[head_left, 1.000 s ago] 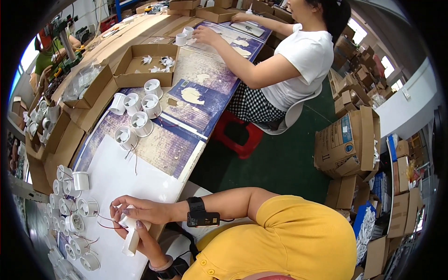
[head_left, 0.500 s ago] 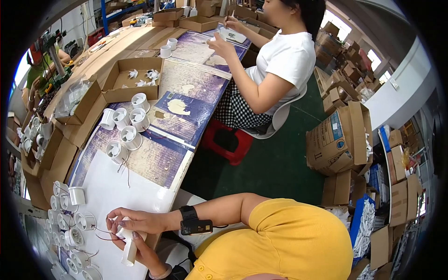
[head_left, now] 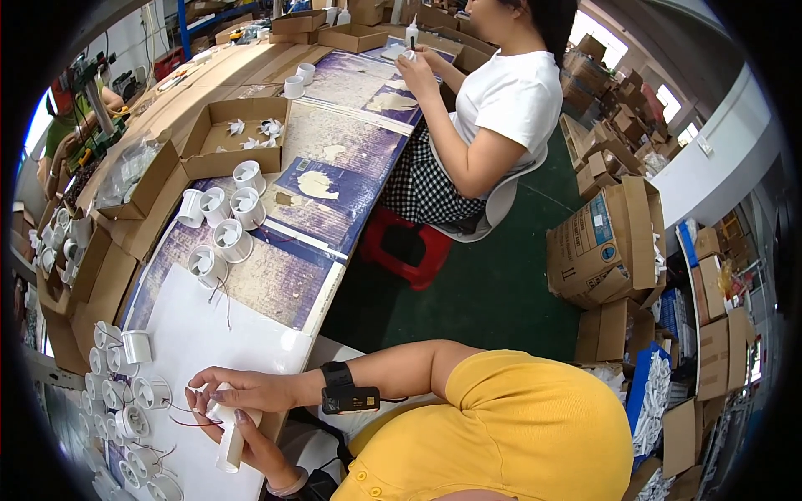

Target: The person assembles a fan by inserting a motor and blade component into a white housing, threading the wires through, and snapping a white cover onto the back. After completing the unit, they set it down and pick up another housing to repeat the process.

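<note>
A white plastic piece with a tube-like stem (head_left: 229, 455) is in my two hands, over the white sheet on the table. My left hand (head_left: 261, 451), nearest the lower edge, grips it, with the stem pointing down past the fingers. From above, my right hand (head_left: 251, 391) has its fingers curled on the piece's upper end, hiding much of it. Thin dark red wires (head_left: 190, 422) run from the hands toward several white round cups (head_left: 150, 392) crowded at the left. A dark device is strapped to my right wrist.
More white cups with fan blades inside (head_left: 227, 238) stand farther up the table. Beyond them is a cardboard box (head_left: 236, 134) with small white fan blades. A person in a white shirt (head_left: 510, 104) works at the far side. A red stool (head_left: 409, 255) stands beside the table.
My hands stay almost in place around the white piece. The other person's hands have come closer together, and a white bottle now shows upright beyond them.
</note>
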Demonstrator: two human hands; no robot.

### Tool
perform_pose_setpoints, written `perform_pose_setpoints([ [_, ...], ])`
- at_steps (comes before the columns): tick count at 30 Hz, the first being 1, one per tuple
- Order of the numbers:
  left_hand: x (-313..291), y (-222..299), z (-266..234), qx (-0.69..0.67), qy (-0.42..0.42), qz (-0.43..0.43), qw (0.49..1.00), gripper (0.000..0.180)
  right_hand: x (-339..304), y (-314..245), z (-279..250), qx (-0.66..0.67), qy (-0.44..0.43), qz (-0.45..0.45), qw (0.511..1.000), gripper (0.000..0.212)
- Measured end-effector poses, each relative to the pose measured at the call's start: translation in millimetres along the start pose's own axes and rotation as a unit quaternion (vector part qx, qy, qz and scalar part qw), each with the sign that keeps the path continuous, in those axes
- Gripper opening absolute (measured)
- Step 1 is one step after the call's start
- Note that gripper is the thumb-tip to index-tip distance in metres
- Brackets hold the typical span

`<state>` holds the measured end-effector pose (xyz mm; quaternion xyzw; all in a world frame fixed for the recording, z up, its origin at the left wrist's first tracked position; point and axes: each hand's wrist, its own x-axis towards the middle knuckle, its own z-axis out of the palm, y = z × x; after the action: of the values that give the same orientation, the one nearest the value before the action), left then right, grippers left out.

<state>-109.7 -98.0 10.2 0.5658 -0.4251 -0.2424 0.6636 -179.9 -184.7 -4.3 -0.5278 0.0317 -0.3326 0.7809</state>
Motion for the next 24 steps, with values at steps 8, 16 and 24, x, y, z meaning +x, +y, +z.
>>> perform_pose_setpoints([
  [8, -2, -3, -4, 0.013, -0.016, -0.009, 1.000, 0.052, -1, 5, -4, -0.010, 0.007, -0.020, 1.000, 0.050],
  [16, 0, -14, -12, -0.010, -0.013, -0.001, 1.000, 0.051, 4, -2, 9, -0.006, -0.001, -0.007, 1.000, 0.044],
  [24, 3, -13, -5, -0.050, -0.032, 0.026, 0.998, 0.052, 1, -13, 7, 0.012, -0.006, -0.023, 1.000, 0.045],
])
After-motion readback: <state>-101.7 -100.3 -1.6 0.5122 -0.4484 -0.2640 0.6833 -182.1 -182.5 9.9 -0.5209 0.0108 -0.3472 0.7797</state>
